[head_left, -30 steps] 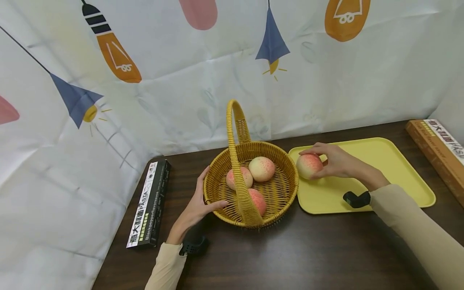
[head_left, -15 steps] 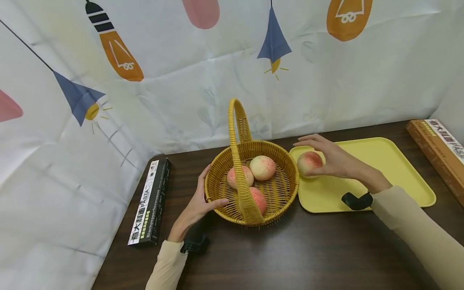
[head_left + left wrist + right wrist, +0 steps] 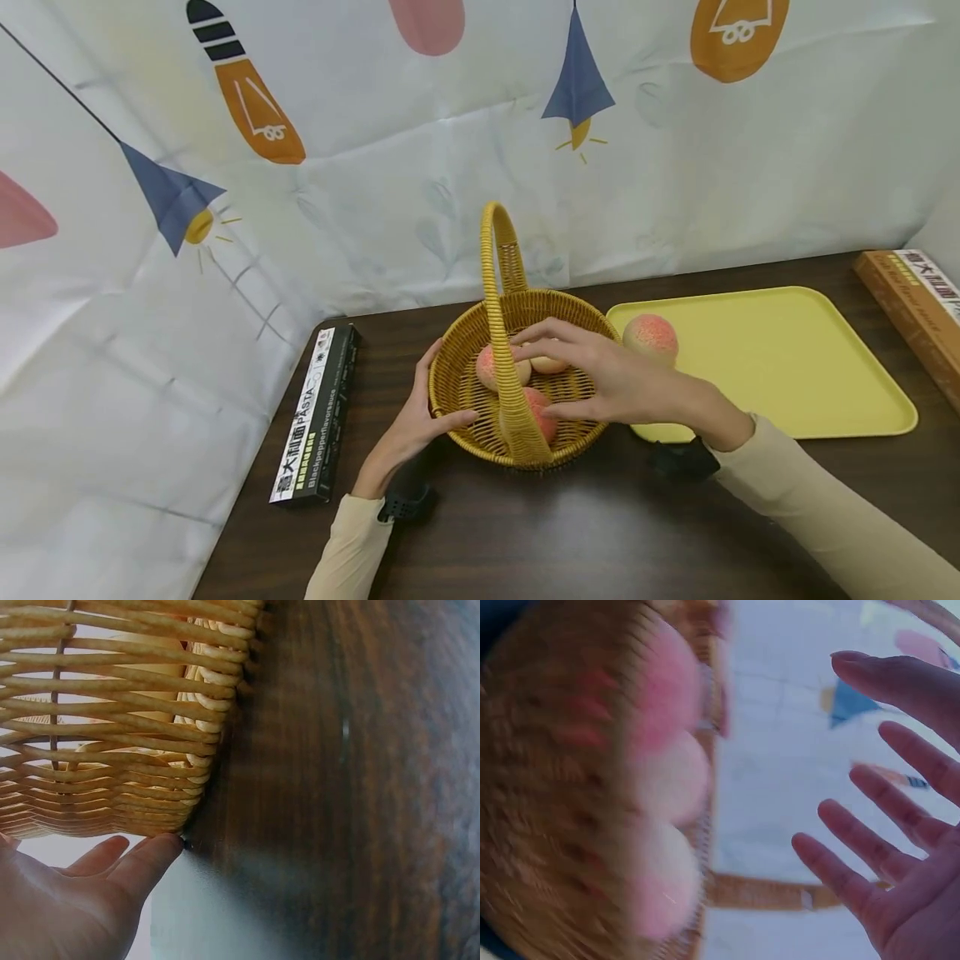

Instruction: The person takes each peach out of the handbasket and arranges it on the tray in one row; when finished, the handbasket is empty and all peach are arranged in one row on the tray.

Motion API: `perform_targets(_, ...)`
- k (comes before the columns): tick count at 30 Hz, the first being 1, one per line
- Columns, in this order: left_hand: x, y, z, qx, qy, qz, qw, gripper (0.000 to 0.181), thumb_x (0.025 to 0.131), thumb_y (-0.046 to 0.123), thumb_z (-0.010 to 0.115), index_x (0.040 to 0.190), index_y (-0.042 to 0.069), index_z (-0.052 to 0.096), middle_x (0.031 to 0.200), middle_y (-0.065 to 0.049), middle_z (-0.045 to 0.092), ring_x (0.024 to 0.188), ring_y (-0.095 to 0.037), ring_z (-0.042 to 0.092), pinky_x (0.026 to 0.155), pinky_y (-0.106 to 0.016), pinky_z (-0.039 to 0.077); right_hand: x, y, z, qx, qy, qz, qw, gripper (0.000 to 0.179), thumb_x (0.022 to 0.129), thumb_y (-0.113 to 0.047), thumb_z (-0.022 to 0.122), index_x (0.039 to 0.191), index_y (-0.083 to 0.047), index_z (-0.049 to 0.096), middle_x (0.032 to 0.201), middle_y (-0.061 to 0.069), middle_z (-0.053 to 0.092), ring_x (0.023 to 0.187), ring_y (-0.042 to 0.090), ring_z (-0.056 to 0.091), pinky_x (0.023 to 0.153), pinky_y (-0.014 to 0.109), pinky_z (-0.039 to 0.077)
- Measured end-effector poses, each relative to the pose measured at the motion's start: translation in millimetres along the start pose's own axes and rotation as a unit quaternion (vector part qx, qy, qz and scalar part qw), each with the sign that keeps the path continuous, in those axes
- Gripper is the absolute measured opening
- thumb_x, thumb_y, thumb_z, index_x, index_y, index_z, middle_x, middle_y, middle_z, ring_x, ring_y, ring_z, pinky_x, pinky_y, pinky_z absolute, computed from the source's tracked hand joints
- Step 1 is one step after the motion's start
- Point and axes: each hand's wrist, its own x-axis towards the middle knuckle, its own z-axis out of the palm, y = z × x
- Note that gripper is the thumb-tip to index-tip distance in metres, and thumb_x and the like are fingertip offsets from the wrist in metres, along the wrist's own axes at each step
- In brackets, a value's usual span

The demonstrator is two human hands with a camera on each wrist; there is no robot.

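Observation:
A yellow wicker basket [image 3: 453, 358] with a tall handle stands mid-table, tilted toward me in the head view. My left hand [image 3: 412, 425] holds its left side, thumb over the rim and fingers along the outer wall. Inside lie three peaches: one at the left [image 3: 487, 367], one at the back [image 3: 549, 364] partly covered by my right hand, and one at the front behind the handle [image 3: 542, 408]. My right hand [image 3: 607, 375] hovers over the basket, fingers spread and holding nothing. Another peach [image 3: 651, 336] rests on the left end of the yellow tray [image 3: 780, 358].
A black pasta box [image 3: 315, 417] lies to the left of the basket. An orange-brown pasta box [image 3: 911, 308] lies beyond the tray at the right. Behind the dark wooden table [image 3: 600, 533] hangs a printed white cloth [image 3: 360, 225].
My right hand let go of the peach on the tray and moved left over the basket. My left hand keeps its place on the basket.

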Motion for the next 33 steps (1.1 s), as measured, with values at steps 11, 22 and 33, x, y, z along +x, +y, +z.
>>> perform_targets(11, 0.1, 0.5, 2.3, 0.003, 0.006, 0.005, 1.0, 0.116, 0.088, 0.038, 0.086, 0.168, 0.03, 0.002, 0.168, -0.013, 0.021, 0.147, -0.038, 0.036, 0.111, -0.056, 0.04, -1.8, 24, 44, 0.013, -0.073, 0.046, 0.9962, 0.047, 0.085, -0.012, 0.089, 0.127, -0.008, 0.069, 0.129, 0.004, 0.059, 0.119, 0.018, 0.057, 0.101, 0.041, 0.051)
perform_targets(22, -0.5, -1.6, 1.6, 0.0, 0.004, 0.006, 1.0, 0.116, 0.088, 0.034, 0.085, 0.168, 0.028, 0.001, 0.167, -0.013, 0.023, 0.147, -0.037, 0.037, 0.109, -0.046, 0.044, 2.3, 28, 54, 0.0, -0.095, 0.053, 0.994, 0.049, 0.08, -0.019, 0.093, 0.124, -0.016, 0.071, 0.121, -0.001, 0.057, 0.114, 0.015, 0.054, 0.101, 0.039, 0.049)
perform_targets(33, -0.2, -3.0, 0.4, 0.0, 0.008, 0.002, 1.0, 0.114, 0.089, 0.034, 0.085, 0.168, 0.031, 0.003, 0.167, -0.012, 0.023, 0.147, -0.036, 0.036, 0.11, -0.05, 0.043, 7.6, 31, 56, 0.013, -0.1, 0.057, 0.9932, 0.053, 0.077, -0.022, 0.095, 0.124, -0.016, 0.071, 0.127, 0.001, 0.06, 0.119, 0.016, 0.056, 0.104, 0.04, 0.048)
